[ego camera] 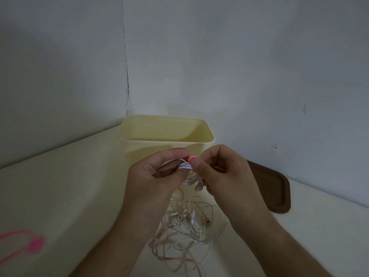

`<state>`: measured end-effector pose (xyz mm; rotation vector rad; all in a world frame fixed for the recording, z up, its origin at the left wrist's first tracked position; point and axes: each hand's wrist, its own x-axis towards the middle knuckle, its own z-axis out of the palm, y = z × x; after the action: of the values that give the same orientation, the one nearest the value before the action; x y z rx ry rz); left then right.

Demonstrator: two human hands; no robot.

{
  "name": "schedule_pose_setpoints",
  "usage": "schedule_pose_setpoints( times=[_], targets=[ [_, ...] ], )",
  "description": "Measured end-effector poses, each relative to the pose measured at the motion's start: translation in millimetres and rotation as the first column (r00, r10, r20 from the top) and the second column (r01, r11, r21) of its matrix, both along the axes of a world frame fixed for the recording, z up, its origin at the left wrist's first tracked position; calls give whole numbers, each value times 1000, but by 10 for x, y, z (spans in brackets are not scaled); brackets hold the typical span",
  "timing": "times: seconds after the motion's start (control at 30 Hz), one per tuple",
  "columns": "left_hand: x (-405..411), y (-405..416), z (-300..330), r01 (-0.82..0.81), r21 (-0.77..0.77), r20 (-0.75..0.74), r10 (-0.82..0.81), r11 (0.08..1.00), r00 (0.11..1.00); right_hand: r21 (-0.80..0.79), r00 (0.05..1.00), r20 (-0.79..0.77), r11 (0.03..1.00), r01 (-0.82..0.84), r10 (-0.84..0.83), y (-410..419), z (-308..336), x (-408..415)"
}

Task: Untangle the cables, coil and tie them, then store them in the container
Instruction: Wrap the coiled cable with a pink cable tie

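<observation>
Both hands, left (153,172) and right (221,170), pinched a small white coil (185,166) before the bin (167,134); probably best keeping wraps tight while tying off.

The scene is dimly lit, and the grey wall (239,56) is rendered in a dull bluish cast. No strong light source is seen; illumination is soft and diffuse. A faint shadow is cast on the wall behind the pale yellow rectangular plastic container (169,134). The pale cream worktop (60,186) is shown curved by wide-angle distortion, most strongly toward the left edge. The pink cable (24,244) at the lower left is smeared and blurred. Slight softness is noted over the tangled white thin cables (183,232). No glare is registered.
</observation>
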<state>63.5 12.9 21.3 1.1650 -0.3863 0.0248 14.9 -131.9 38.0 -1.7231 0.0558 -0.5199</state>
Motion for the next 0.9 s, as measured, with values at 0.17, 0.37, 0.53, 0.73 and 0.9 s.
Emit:
schedule_pose_setpoints(
  times=[0.17, 0.37, 0.53, 0.73, 0.9],
  targets=[
    [-35, 5, 12, 117, 34, 14, -118, 992, 993, -175, 995, 86, 983, 61, -46, -38, -4, 16],
    [-46, -15, -11, 49, 110, 23, -52, 993, 998, -152, 993, 84, 984, 93, -81, -89, 31, 19],
    [-61, -40, -22, -11, 179, 102, -7, 984, 995, 73, 999, -14, 997, 34, -33, -125, 24, 40],
    [-48, -27, -22, 15, 193, 83, -32, 981, 996, 150, 1000, 13, 989, 9, -11, -121, 34, 45],
    [-23, -29, -42, 80, 180, 59, -92, 981, 994, 104, 1000, 6, 995, 8, -8, -132, 42, 28]
  ],
)
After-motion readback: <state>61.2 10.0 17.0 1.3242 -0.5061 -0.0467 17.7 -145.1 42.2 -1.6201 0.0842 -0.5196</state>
